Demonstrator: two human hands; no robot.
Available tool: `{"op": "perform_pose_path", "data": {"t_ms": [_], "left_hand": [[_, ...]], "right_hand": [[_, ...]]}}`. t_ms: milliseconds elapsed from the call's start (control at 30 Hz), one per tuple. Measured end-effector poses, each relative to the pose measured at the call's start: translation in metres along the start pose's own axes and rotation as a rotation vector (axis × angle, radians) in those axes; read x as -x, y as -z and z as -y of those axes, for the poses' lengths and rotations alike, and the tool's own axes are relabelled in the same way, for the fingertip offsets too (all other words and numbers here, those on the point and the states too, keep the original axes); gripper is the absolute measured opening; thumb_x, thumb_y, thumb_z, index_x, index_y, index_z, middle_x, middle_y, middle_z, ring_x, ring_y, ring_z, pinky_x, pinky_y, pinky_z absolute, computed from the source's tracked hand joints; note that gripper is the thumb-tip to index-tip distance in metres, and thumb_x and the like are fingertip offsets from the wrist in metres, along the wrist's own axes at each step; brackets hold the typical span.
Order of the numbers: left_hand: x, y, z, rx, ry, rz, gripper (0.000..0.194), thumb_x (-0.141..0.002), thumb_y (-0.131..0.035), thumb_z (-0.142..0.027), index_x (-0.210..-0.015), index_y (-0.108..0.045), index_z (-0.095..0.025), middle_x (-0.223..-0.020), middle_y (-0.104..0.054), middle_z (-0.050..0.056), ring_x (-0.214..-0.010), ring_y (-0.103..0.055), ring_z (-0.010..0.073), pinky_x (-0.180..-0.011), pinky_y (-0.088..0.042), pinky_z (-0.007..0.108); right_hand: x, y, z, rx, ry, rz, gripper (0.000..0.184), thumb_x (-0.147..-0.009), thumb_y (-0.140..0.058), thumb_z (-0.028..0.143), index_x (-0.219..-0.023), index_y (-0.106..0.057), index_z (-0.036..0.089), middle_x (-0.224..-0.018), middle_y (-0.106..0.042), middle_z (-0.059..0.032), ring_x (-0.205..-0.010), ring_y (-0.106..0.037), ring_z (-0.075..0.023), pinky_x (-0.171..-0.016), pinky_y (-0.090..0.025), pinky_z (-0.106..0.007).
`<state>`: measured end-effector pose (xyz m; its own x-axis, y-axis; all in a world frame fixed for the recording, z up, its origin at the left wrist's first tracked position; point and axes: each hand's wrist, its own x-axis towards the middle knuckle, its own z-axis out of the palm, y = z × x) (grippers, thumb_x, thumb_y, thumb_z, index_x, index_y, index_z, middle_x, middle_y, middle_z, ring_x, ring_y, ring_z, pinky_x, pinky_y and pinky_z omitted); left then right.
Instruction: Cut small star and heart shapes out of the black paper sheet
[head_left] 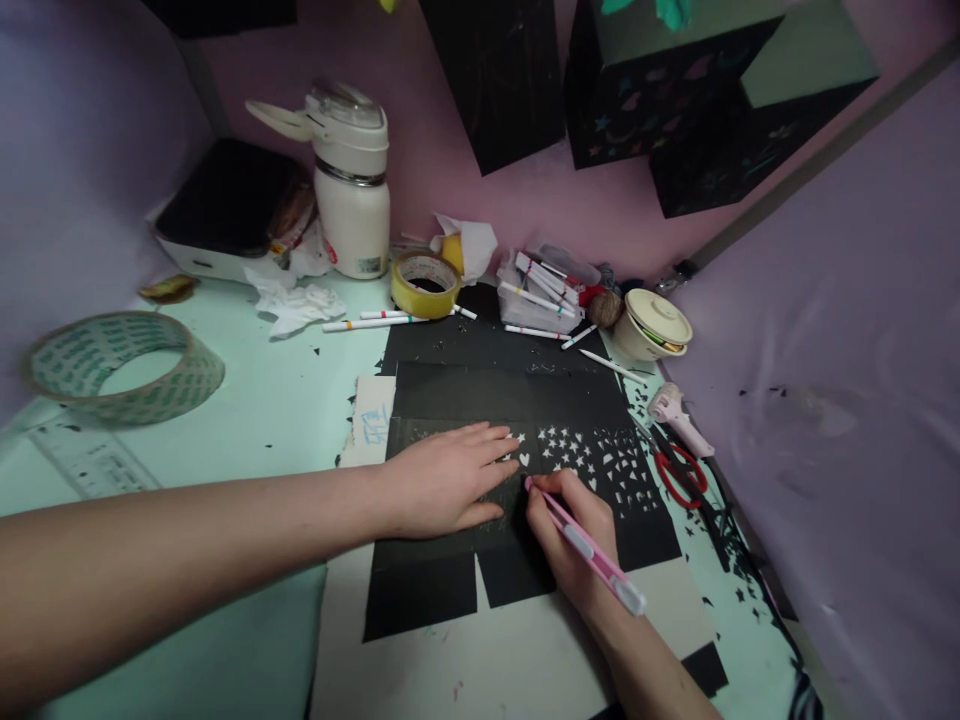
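My left hand (pixel 446 480) lies flat on a sheet of black card (pixel 517 580), fingers stretched out to the right. In my right hand (pixel 581 530) is a slim pink and grey craft knife (pixel 589 550), held like a pen. Its tip, hidden by my fingers, is close to the card, just right of my left fingertips. The card bears several rows of cut-out shapes (pixel 566 450): stars, a heart, and small angular holes at the right. A white board (pixel 450 670) lies under the card.
Red-handled scissors (pixel 679 478) and a pink glue gun (pixel 681 415) lie right, among black scraps. Behind are markers (pixel 536 290), a lidded bowl (pixel 651 325), yellow tape (pixel 425 285) and a white bottle (pixel 352 200). Wide tape (pixel 127 365) and a clear ruler (pixel 90 460) are left.
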<state>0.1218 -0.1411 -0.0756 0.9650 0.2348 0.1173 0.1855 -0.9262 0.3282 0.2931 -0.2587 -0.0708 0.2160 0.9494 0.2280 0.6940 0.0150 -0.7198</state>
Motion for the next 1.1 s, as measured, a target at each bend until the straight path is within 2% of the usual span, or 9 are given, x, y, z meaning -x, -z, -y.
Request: {"op": "perform_pose_path", "data": {"t_ms": [233, 400, 500, 633, 800, 1100], "left_hand": [[-0.001, 0.002, -0.001, 0.004, 0.008, 0.011, 0.052, -0.093, -0.046, -0.043, -0.134, -0.05, -0.012, -0.148, -0.04, 0.013, -0.139, -0.032, 0.0297, -0.115, -0.026, 0.043], [0.001, 0.002, -0.001, 0.005, -0.001, 0.001, 0.052, -0.093, -0.047, -0.043, -0.134, -0.05, -0.012, -0.147, -0.04, 0.013, -0.138, -0.033, 0.0299, -0.115, -0.027, 0.043], [0.001, 0.002, 0.0, 0.007, -0.003, -0.002, 0.052, -0.093, -0.047, -0.044, -0.135, -0.049, -0.013, -0.148, -0.04, 0.014, -0.139, -0.032, 0.0296, -0.115, -0.026, 0.043], [0.0, 0.002, 0.0, 0.016, -0.001, 0.006, 0.052, -0.093, -0.047, -0.043, -0.134, -0.05, -0.012, -0.147, -0.041, 0.014, -0.139, -0.032, 0.0298, -0.115, -0.026, 0.044], [-0.001, 0.003, 0.0, 0.024, 0.002, 0.019, 0.052, -0.093, -0.046, -0.044, -0.135, -0.049, -0.013, -0.148, -0.04, 0.013, -0.139, -0.031, 0.0295, -0.115, -0.026, 0.044], [-0.002, 0.004, -0.001, 0.046, 0.018, 0.047, 0.053, -0.092, -0.048, -0.043, -0.135, -0.049, -0.012, -0.148, -0.039, 0.013, -0.14, -0.03, 0.0299, -0.115, -0.026, 0.045]], "right_hand": [[0.002, -0.003, -0.001, 0.0, 0.027, -0.023, 0.016, -0.087, -0.055, 0.02, -0.071, -0.054, 0.019, -0.062, -0.06, 0.0029, -0.051, -0.051, -0.0098, -0.053, -0.04, -0.02], [0.0, 0.006, -0.006, 0.006, 0.054, 0.072, 0.011, -0.088, -0.055, 0.018, -0.078, -0.055, 0.02, -0.071, -0.063, 0.0013, -0.058, -0.056, -0.0107, -0.058, -0.043, -0.021], [-0.004, 0.015, -0.013, 0.006, 0.156, 0.192, 0.006, -0.088, -0.055, 0.015, -0.085, -0.056, 0.02, -0.078, -0.063, -0.0008, -0.065, -0.059, -0.0119, -0.063, -0.045, -0.022], [-0.012, 0.022, -0.027, 0.005, 0.322, 0.304, 0.011, -0.088, -0.053, 0.011, -0.092, -0.056, 0.02, -0.079, -0.059, -0.0019, -0.068, -0.058, -0.0133, -0.064, -0.046, -0.024], [-0.02, 0.023, -0.036, -0.018, 0.455, 0.361, 0.017, -0.087, -0.053, 0.006, -0.096, -0.056, 0.02, -0.076, -0.053, -0.0014, -0.067, -0.052, -0.0135, -0.062, -0.043, -0.025], [-0.029, 0.029, -0.043, 0.042, 0.594, 0.398, 0.013, -0.088, -0.051, 0.007, -0.09, -0.058, 0.017, -0.068, -0.045, 0.0007, -0.06, -0.043, -0.0128, -0.055, -0.036, -0.024]]}}
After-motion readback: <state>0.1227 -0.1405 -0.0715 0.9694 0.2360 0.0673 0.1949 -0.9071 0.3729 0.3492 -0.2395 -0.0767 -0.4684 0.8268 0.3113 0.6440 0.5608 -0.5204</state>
